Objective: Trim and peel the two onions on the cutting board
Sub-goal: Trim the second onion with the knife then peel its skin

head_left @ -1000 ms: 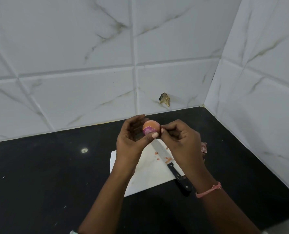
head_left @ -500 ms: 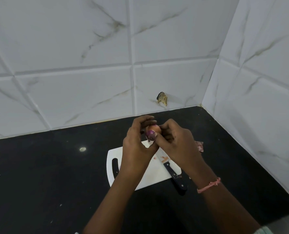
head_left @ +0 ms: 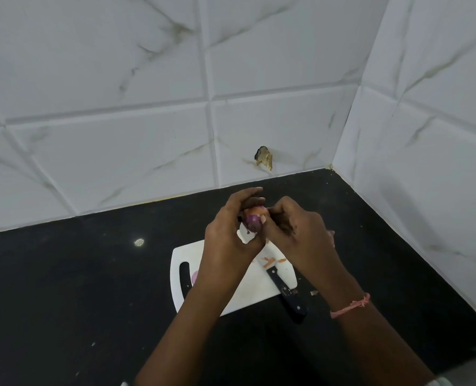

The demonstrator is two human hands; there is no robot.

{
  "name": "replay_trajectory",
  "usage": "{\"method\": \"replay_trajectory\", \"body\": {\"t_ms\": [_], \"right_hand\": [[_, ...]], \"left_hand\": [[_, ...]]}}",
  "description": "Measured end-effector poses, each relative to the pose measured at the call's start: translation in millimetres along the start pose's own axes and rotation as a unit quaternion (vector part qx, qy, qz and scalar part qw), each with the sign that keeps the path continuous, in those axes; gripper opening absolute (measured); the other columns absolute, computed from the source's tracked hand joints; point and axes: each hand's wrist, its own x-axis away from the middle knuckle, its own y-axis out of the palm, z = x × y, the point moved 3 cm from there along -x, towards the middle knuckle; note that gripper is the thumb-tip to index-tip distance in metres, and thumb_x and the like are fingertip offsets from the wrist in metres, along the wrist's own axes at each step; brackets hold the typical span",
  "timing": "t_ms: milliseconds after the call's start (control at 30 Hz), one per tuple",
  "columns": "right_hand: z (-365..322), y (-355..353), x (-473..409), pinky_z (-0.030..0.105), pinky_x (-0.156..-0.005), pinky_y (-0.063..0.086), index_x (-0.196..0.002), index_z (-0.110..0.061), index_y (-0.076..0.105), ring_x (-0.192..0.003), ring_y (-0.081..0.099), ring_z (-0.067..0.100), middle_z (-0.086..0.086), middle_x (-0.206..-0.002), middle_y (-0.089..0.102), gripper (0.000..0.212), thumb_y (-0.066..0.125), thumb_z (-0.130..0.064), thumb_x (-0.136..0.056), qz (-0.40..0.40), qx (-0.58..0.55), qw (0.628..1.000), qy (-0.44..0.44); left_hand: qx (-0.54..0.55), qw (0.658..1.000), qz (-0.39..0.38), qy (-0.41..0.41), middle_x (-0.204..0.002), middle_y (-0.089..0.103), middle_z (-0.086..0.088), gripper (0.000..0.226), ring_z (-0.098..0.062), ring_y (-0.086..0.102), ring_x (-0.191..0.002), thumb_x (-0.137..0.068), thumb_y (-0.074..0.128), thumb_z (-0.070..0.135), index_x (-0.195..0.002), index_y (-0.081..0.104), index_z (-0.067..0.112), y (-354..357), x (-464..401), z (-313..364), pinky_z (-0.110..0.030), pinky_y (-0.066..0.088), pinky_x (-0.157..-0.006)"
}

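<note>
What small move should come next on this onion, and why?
Probably pull the pinched skin further off. The left hand holds the onion, purple below and papery orange on top, the right hand pinches at its skin, and the knife lies unused on the cutting board.

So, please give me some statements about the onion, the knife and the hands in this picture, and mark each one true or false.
1. Both hands hold the onion above the cutting board. True: the left hand grips it and the right hand pinches at it.
2. The knife is in the right hand. False: it lies on the board, its handle over the board's edge.
3. The onion is fully peeled. False: orange skin remains on top, purple flesh shows below.
4. The countertop is black. True.
5. Peel scraps lie on the board. True.
</note>
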Motion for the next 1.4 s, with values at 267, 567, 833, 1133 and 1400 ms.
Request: {"method": "replay_trajectory", "body": {"t_ms": [267, 567, 833, 1133, 1400], "right_hand": [[2.5, 8.0, 1.0, 0.025, -0.059, 0.054, -0.096, -0.017, 0.057, -0.065, 0.062, 0.006, -0.009, -0.074, 0.061, 0.021, 0.051, -0.037, -0.094, 0.009, 0.011, 1.000, -0.017], [-7.4, 5.1, 4.3, 0.010, -0.067, 0.052, -0.093, -0.024, 0.058, -0.080, 0.065, -0.008, -0.027, -0.078, 0.059, 0.016, 0.060, -0.039, -0.091, 0.022, -0.029, 0.999, -0.018], [-9.3, 2.7, 5.9, 0.022, -0.063, 0.056, -0.096, -0.015, 0.061, -0.069, 0.065, 0.004, -0.011, -0.076, 0.063, 0.018, 0.060, -0.032, -0.093, 0.014, 0.020, 0.999, -0.030], [-13.3, 1.4, 12.6, 0.014, -0.079, 0.053, -0.112, -0.015, 0.065, -0.092, 0.066, 0.003, -0.007, -0.100, 0.069, 0.019, 0.061, -0.022, -0.095, 0.098, -0.021, 0.994, -0.043], [-17.6, 6.7, 13.4, 0.002, -0.079, 0.046, -0.106, -0.013, 0.070, -0.090, 0.061, -0.012, -0.017, -0.096, 0.062, 0.017, 0.069, -0.013, -0.088, 0.114, -0.032, 0.992, -0.040]], "left_hand": [[-0.015, 1.000, 0.004, 0.002, -0.119, 0.065, 0.021, 0.073, -0.001, 0.063, -0.112, -0.074, 0.083, -0.002, -0.127, 0.052, 0.039, -1.5, -0.4, -1.8, -0.019, 0.054, -0.091], [-0.016, 1.000, 0.006, -0.004, -0.119, 0.066, 0.019, 0.069, -0.005, 0.064, -0.112, -0.075, 0.082, -0.002, -0.126, 0.055, 0.036, -4.1, 1.6, 0.2, -0.027, 0.056, -0.093], [-0.025, 1.000, -0.001, -0.006, -0.120, 0.066, 0.018, 0.072, -0.003, 0.063, -0.113, -0.074, 0.081, -0.003, -0.126, 0.055, 0.038, -4.4, 4.1, 3.6, -0.028, 0.056, -0.093], [-0.024, 0.999, 0.020, -0.007, -0.119, 0.067, 0.013, 0.064, -0.010, 0.064, -0.111, -0.075, 0.085, 0.005, -0.126, 0.057, 0.032, -7.8, 3.8, 3.8, -0.022, 0.055, -0.090], [-0.047, 0.998, 0.044, -0.006, -0.118, 0.067, 0.009, 0.061, -0.013, 0.063, -0.111, -0.075, 0.085, 0.007, -0.125, 0.059, 0.030, -8.3, 3.6, 2.5, -0.020, 0.054, -0.089]]}}
